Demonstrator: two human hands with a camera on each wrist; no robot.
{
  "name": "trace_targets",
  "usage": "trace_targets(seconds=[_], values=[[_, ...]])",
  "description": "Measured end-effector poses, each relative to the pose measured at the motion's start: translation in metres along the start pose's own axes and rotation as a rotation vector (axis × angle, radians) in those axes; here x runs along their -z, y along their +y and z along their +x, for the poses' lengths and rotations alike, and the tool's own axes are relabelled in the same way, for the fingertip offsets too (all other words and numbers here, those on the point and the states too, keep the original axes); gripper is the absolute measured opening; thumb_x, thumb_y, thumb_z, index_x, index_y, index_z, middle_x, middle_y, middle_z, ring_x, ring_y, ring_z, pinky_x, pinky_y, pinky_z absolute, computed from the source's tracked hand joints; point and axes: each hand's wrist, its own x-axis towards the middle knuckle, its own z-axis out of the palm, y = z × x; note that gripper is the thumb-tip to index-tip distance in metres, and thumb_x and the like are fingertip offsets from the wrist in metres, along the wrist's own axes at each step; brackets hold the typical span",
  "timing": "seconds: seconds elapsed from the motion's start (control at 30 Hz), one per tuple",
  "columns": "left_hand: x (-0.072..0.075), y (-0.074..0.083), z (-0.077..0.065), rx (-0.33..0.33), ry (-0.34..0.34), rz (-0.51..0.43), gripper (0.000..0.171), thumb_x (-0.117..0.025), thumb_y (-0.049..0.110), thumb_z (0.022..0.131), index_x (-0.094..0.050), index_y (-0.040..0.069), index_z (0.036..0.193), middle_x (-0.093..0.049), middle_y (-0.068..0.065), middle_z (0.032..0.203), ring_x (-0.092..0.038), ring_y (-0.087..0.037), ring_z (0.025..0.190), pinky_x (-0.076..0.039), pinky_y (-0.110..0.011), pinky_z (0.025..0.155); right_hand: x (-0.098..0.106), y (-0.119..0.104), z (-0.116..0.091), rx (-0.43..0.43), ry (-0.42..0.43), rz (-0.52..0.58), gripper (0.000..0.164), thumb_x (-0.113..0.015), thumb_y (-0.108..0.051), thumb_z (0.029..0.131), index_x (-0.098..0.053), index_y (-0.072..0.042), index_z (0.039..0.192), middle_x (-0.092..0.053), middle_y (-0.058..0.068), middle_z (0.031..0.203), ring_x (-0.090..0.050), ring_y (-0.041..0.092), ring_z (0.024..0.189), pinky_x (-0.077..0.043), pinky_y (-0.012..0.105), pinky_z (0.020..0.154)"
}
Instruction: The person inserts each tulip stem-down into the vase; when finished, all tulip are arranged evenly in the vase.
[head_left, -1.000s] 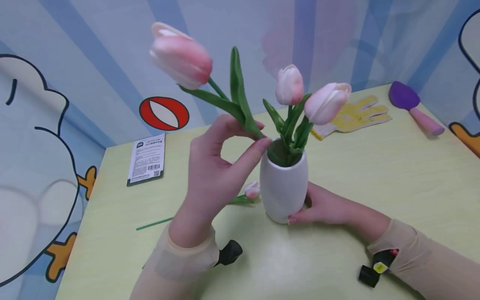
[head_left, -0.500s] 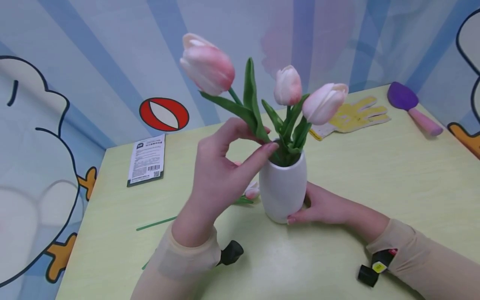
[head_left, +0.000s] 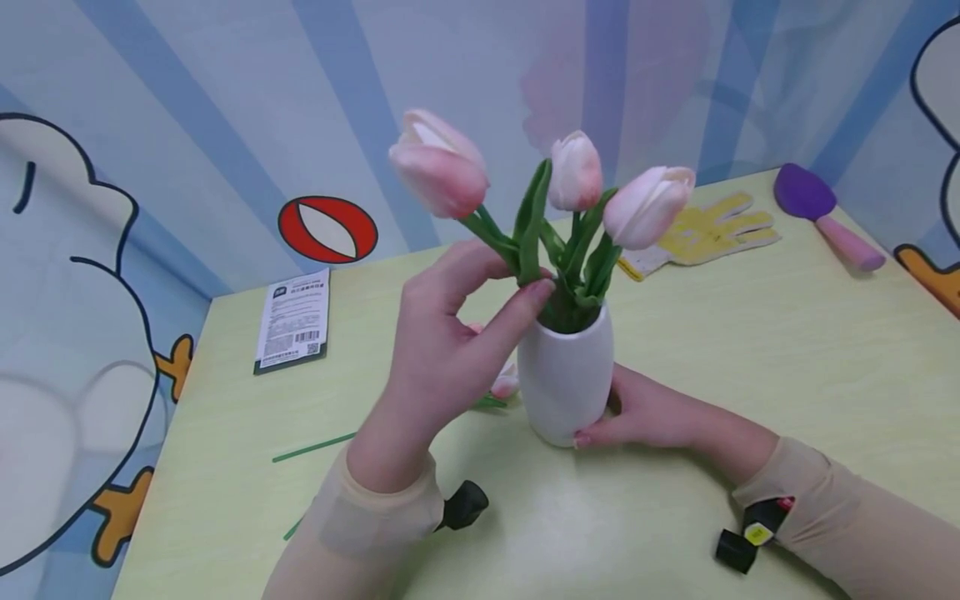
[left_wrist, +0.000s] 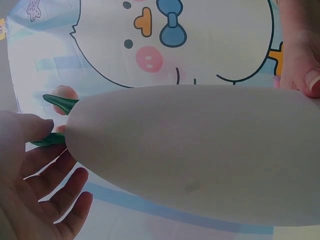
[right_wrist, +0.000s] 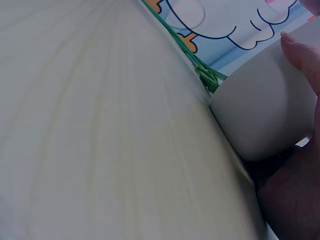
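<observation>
In the head view, a white vase (head_left: 566,387) stands upright on the table with two pale pink artificial tulips in it, a smaller bud (head_left: 576,171) and a right-leaning bloom (head_left: 648,208). My left hand (head_left: 450,342) pinches a third tulip (head_left: 442,165) by its lower leaves, thumb and forefinger right at the vase's mouth. That bloom tilts up to the left. My right hand (head_left: 645,408) grips the vase low on its right side; its fingers behind are hidden. The left wrist view shows the vase wall (left_wrist: 190,155) close up, with the left hand (left_wrist: 45,180) at its rim.
Behind the left hand, another tulip (head_left: 504,382) lies on the table, partly hidden, and green stems (head_left: 313,447) reach out leftward. A printed packet (head_left: 294,321) lies at the back left. At the back right are a yellow glove (head_left: 716,232) and a purple trowel (head_left: 808,192).
My left hand has moved right toward the vase, bringing its tulip lower and closer to the other two. My right hand keeps its hold on the vase, almost unmoved.
</observation>
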Motion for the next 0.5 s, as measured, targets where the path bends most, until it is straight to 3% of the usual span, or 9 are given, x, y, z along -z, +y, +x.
trace_targets(seconds=[0.27, 0.5], values=[[-0.0010, -0.0027, -0.0003, 0.008, -0.032, 0.025, 0.020, -0.078, 0.005, 0.090, -0.073, 0.002, 0.109, -0.070, -0.006, 0.098, -0.065, -0.012, 0.086, -0.057, -0.031, 0.078, 0.0009, -0.0027, -0.0005, -0.016, 0.000, 0.011, 0.091, -0.086, -0.023, 0.084, -0.029, -0.016, 0.155, -0.048, 0.009, 0.150, -0.049, 0.034, 0.137, -0.037, 0.060, 0.115], [-0.0040, -0.0023, -0.0020, 0.024, -0.029, 0.052, 0.023, -0.081, 0.007, 0.087, -0.070, 0.003, 0.108, -0.071, -0.005, 0.095, -0.067, -0.012, 0.086, -0.057, -0.032, 0.079, 0.0004, -0.0021, -0.0013, -0.022, 0.006, 0.003, 0.090, -0.086, -0.023, 0.084, -0.030, -0.015, 0.154, -0.049, 0.009, 0.149, -0.050, 0.033, 0.136, -0.037, 0.059, 0.115]])
